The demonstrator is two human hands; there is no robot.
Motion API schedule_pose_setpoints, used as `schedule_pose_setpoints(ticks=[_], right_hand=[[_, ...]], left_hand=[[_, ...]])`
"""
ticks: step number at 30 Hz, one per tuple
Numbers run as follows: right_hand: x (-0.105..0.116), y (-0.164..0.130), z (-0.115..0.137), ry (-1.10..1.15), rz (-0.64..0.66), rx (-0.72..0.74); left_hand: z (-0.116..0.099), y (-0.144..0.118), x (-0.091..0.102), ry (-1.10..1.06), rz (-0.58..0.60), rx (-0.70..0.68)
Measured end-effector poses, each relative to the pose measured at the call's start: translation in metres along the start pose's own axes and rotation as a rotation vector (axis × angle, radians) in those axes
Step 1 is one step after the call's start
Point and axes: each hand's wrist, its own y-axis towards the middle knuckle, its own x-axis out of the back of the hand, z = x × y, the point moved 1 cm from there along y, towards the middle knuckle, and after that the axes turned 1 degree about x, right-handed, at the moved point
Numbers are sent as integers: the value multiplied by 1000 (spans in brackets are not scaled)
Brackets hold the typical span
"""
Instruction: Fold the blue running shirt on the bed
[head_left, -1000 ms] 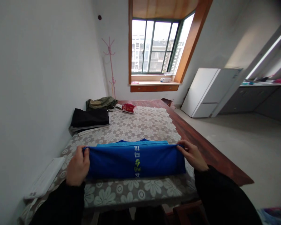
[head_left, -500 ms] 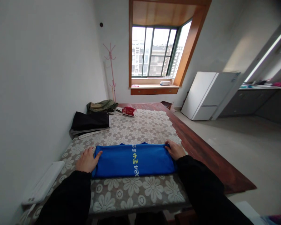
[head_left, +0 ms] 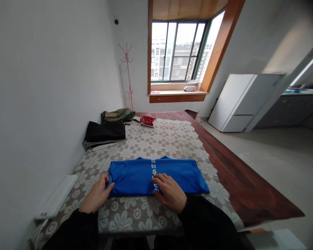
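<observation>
A blue shirt, folded into a long flat band, lies across the near part of the flowered cloth. White and yellow print runs down its middle, and two small cloth points stick out along its far edge. At its left end, my left hand has fingers and thumb closed about the edge of the fabric. My right hand hovers over or rests on the middle, palm down with fingers spread, covering part of the print; whether it touches the fabric I cannot tell. The shirt's right end lies flat, with no hand on it.
A patterned tablecloth covers most of the reddish wooden surface. Black folded cloth, an olive bundle and a red packet lie toward the back. A white power strip sits by the left wall.
My right hand has left the shirt's far right corner and moved left to its middle. My left hand has shifted nearer me along the left end. The view has turned slightly.
</observation>
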Motion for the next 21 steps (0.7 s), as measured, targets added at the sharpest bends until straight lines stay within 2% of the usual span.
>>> schedule_pose_setpoints(ticks=[4,10,13,17,19,21], right_hand=[[-9,10,3,-6,42,23],[-18,12,2,-14,53,50],[-15,7,6,76,35,51],[-13,-13,11,393,-112,58],[-18,-23,8,574,-168,-12],[-27,-29,0,743,-173,-123]], left_hand=[[6,-2,-1,-296,-18,2],[5,5,-17,-677,-99,148],[12,5,-13,-696,-161,142],[42,7,7,-569,-265,136],[57,12,18,-507,-335,89],[59,15,29,-461,-398,18]])
